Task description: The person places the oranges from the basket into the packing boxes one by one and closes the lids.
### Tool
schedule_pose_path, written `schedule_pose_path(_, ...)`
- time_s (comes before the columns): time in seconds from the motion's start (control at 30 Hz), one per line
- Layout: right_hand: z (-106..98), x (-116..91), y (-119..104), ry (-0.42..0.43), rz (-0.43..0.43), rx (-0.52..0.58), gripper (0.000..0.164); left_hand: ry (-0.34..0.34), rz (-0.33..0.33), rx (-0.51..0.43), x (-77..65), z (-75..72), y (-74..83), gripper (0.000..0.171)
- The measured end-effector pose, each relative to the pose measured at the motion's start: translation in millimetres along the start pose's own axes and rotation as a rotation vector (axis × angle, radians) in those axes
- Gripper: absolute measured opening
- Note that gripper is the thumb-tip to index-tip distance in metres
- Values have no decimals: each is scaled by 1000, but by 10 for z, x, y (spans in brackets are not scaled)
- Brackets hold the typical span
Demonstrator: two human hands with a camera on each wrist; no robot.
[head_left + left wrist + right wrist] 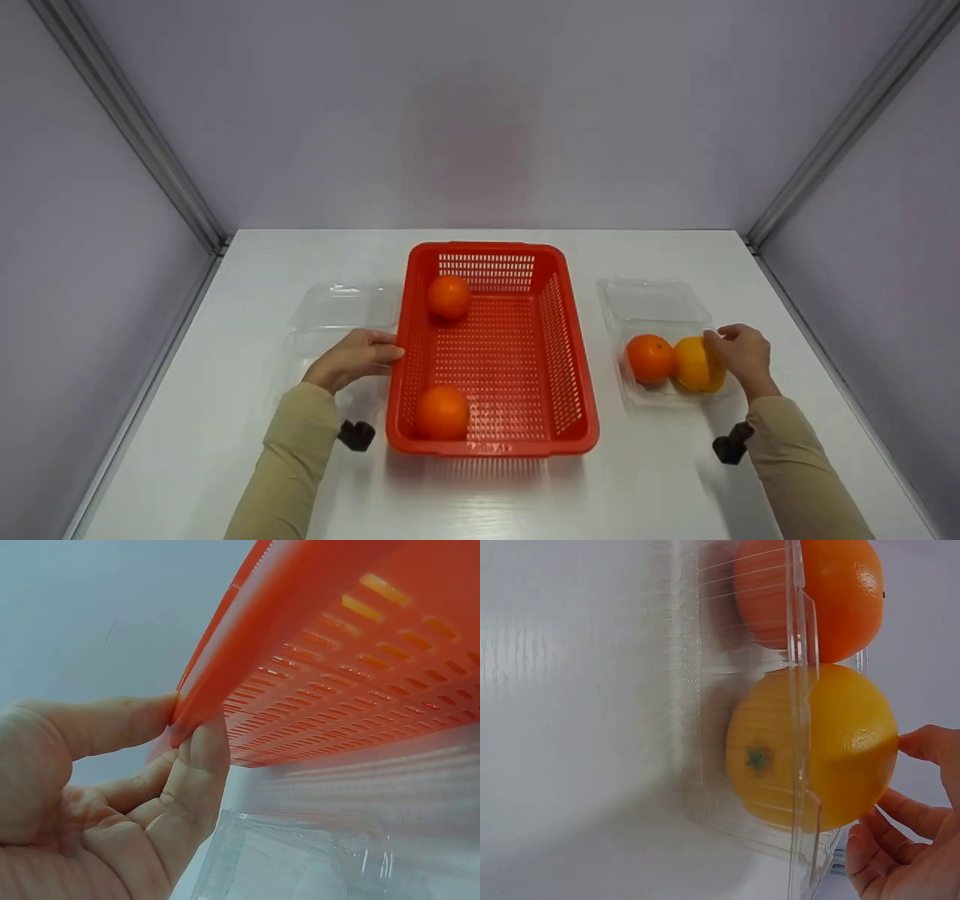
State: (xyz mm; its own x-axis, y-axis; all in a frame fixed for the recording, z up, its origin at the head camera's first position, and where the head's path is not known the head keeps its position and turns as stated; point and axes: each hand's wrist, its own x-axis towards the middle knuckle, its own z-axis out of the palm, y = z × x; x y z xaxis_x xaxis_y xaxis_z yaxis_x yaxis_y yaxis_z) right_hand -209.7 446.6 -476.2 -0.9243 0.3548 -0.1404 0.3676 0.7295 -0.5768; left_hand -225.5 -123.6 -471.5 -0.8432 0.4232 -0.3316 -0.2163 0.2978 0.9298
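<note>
White table [525,496] below, the yellow fruit [691,365] looks round, glossy and green-marked.

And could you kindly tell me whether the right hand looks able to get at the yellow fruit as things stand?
Yes, most likely: the right hand appears to touch the yellow fruit, which rises above the rim of the clear container, and the lid lies folded back.

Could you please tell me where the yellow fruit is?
In the head view, the yellow fruit is on the right, in the clear container, between an orange fruit and the right hand.
</note>
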Motion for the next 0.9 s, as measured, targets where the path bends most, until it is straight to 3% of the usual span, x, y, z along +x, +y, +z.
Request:
schedule_pose_path(0.17, 29, 70, -7, 32, 15, 16, 56, 5, -7, 1, -3, 6, 1, 46)
schedule_pose_path(0.4, 44, 169, 4, -41, 58, 20, 62, 6, 7, -17, -5, 12, -14, 45)
schedule_pose_path(0.9, 48, 326, -68, -201, 75, 143, 65, 24, -5, -16, -40, -16, -16, 45)
